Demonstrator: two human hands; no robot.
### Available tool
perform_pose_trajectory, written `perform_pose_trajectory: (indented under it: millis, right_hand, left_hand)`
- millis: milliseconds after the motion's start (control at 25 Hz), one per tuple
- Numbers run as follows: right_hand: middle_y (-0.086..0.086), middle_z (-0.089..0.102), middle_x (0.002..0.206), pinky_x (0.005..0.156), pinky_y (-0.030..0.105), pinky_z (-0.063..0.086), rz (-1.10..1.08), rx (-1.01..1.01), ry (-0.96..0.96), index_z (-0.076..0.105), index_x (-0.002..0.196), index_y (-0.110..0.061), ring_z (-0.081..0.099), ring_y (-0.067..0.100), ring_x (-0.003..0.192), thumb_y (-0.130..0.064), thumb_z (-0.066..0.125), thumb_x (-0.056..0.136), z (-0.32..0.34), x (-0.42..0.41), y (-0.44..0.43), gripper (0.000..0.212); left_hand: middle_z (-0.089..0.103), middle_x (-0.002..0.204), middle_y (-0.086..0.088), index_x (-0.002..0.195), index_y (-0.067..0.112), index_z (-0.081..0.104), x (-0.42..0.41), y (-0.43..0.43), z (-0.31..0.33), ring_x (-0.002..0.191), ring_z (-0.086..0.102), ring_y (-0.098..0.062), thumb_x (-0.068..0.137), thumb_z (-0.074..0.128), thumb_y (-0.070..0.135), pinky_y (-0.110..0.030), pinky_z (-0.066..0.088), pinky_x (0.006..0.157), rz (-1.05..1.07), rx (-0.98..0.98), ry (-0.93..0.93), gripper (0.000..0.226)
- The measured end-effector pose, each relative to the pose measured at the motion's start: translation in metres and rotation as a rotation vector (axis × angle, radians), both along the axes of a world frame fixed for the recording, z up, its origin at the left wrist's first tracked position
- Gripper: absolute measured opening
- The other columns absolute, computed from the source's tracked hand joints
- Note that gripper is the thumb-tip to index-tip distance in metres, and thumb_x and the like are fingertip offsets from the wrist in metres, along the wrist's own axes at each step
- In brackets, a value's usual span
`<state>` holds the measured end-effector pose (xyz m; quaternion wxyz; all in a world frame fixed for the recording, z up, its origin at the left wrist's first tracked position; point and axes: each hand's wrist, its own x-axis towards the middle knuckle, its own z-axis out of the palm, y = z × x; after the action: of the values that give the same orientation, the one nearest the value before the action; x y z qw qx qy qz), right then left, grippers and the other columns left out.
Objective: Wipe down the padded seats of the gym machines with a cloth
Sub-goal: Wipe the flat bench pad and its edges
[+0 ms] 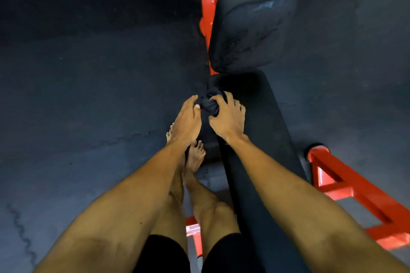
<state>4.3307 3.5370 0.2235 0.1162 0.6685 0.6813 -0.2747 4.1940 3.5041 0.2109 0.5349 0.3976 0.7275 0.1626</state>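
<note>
Sitting in a dark wad on the far end of the long pad [261, 162], near its left edge, the cloth [210, 105] is caught between both hands. The right hand [227, 118] lies on top of it with fingers curled round the bundle, gripping it and pressing it onto the padding. The left hand [187, 121] comes in from 9 o'clock, fingers fairly straight, thumb touching the wad's side; whether it pinches any fabric cannot be told.

From the cloth, the long pad runs back toward the person at about 5 o'clock, its long axis from 11 to 5, so nearly all of its surface lies behind the grip, under the right forearm. Across a narrow gap at 1 o'clock is the short pad [250, 26], tilted, with its cover worn and cracked.

The right hand sits over the pad and is the better placed to wipe. A pull along the long axis toward 5 o'clock would probably cover the most padding, while a push toward 1 o'clock would have to cross the gap.

The red frame [355, 195] shows at 4 o'clock and again at 12. Bare feet [196, 155] stand on the dark floor [88, 95] at 7 o'clock.
</note>
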Motion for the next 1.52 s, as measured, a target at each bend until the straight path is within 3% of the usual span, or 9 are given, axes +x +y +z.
perform_pose_trajectory:
  millis: [360, 560, 680, 840, 1000, 1120, 1240, 1400, 1520]
  right_hand:
    - [-0.004, 0.045, 0.149, 0.107, 0.050, 0.044, -0.612, 0.258, 0.440, 0.043, 0.142, -0.030, 0.052, 0.024, 0.130, -0.025, 0.076, 0.078, 0.097, -0.031, 0.016, 0.072]
    - [-0.014, 0.046, 0.149, 0.112, 0.035, 0.044, -0.877, 0.341, 0.664, 0.044, 0.146, -0.026, 0.043, -0.002, 0.133, -0.020, 0.081, 0.080, 0.128, -0.053, 0.057, 0.076]
    - [-0.016, 0.042, 0.155, 0.115, 0.032, 0.041, -1.010, 0.418, 0.698, 0.032, 0.153, -0.033, 0.040, 0.001, 0.141, -0.021, 0.082, 0.080, 0.141, -0.067, 0.095, 0.089]
    - [-0.005, 0.037, 0.159, 0.118, 0.045, 0.037, -1.100, 0.563, 0.615, 0.026, 0.157, -0.024, 0.037, 0.015, 0.145, -0.034, 0.080, 0.084, 0.135, -0.072, 0.147, 0.092]
    - [0.000, 0.031, 0.164, 0.122, 0.051, 0.024, -0.992, 0.578, 0.458, 0.031, 0.157, -0.022, 0.025, 0.019, 0.152, -0.042, 0.070, 0.092, 0.114, -0.075, 0.170, 0.078]
    - [0.001, 0.029, 0.165, 0.123, 0.053, 0.017, -0.907, 0.568, 0.318, 0.039, 0.154, -0.025, 0.019, 0.023, 0.155, -0.048, 0.064, 0.095, 0.098, -0.065, 0.185, 0.067]
    - [0.003, 0.034, 0.162, 0.121, 0.055, 0.022, -0.932, 0.599, 0.208, 0.052, 0.143, -0.028, 0.023, 0.029, 0.153, -0.047, 0.061, 0.097, 0.096, -0.047, 0.203, 0.052]
    - [0.004, 0.039, 0.159, 0.115, 0.057, 0.029, -1.021, 0.586, 0.059, 0.061, 0.134, -0.030, 0.032, 0.033, 0.148, -0.041, 0.063, 0.094, 0.100, -0.044, 0.232, 0.042]
    - [0.006, 0.034, 0.163, 0.119, 0.057, 0.024, -1.116, 0.579, 0.081, 0.059, 0.137, -0.029, 0.028, 0.032, 0.151, -0.037, 0.066, 0.093, 0.098, -0.075, 0.220, 0.046]
  left_hand:
    - [0.038, 0.159, 0.007, 0.155, 0.022, 0.039, -0.026, 0.058, 0.095, 0.145, 0.034, -0.008, 0.111, 0.031, 0.031, -0.027, 0.027, 0.120, -0.043, 0.123, -0.025, 0.045]
    - [0.044, 0.155, 0.007, 0.151, 0.022, 0.044, -0.049, 0.105, 0.120, 0.141, 0.039, -0.006, 0.111, 0.032, 0.029, -0.024, 0.030, 0.116, -0.103, 0.145, -0.038, 0.043]
    - [0.046, 0.154, 0.007, 0.150, 0.021, 0.046, -0.055, 0.149, 0.132, 0.140, 0.040, -0.005, 0.111, 0.033, 0.027, -0.024, 0.031, 0.116, -0.171, 0.203, -0.074, 0.042]
    - [0.047, 0.154, 0.005, 0.150, 0.018, 0.046, -0.046, 0.209, 0.137, 0.140, 0.040, -0.005, 0.110, 0.034, 0.026, -0.022, 0.031, 0.116, -0.269, 0.276, -0.121, 0.042]
    - [0.056, 0.145, 0.005, 0.145, 0.017, 0.052, -0.030, 0.246, 0.130, 0.135, 0.048, -0.005, 0.109, 0.035, 0.024, -0.028, 0.038, 0.115, -0.335, 0.305, -0.164, 0.041]
    - [0.059, 0.131, 0.018, 0.140, 0.021, 0.057, -0.023, 0.266, 0.128, 0.127, 0.047, 0.003, 0.110, 0.034, 0.023, -0.024, 0.039, 0.111, -0.364, 0.333, -0.098, 0.038]
    - [0.053, 0.131, 0.026, 0.143, 0.025, 0.055, -0.021, 0.275, 0.131, 0.127, 0.039, 0.009, 0.111, 0.032, 0.025, -0.016, 0.032, 0.108, -0.483, 0.314, -0.058, 0.040]
    - [0.051, 0.133, 0.026, 0.142, 0.021, 0.056, -0.013, 0.292, 0.132, 0.134, 0.044, -0.004, 0.110, 0.034, 0.023, -0.028, 0.035, 0.115, -0.536, 0.327, -0.071, 0.038]
    - [0.062, 0.129, 0.012, 0.136, 0.018, 0.060, -0.005, 0.306, 0.131, 0.123, 0.055, -0.003, 0.110, 0.036, 0.021, -0.033, 0.043, 0.110, -0.524, 0.249, -0.105, 0.036]
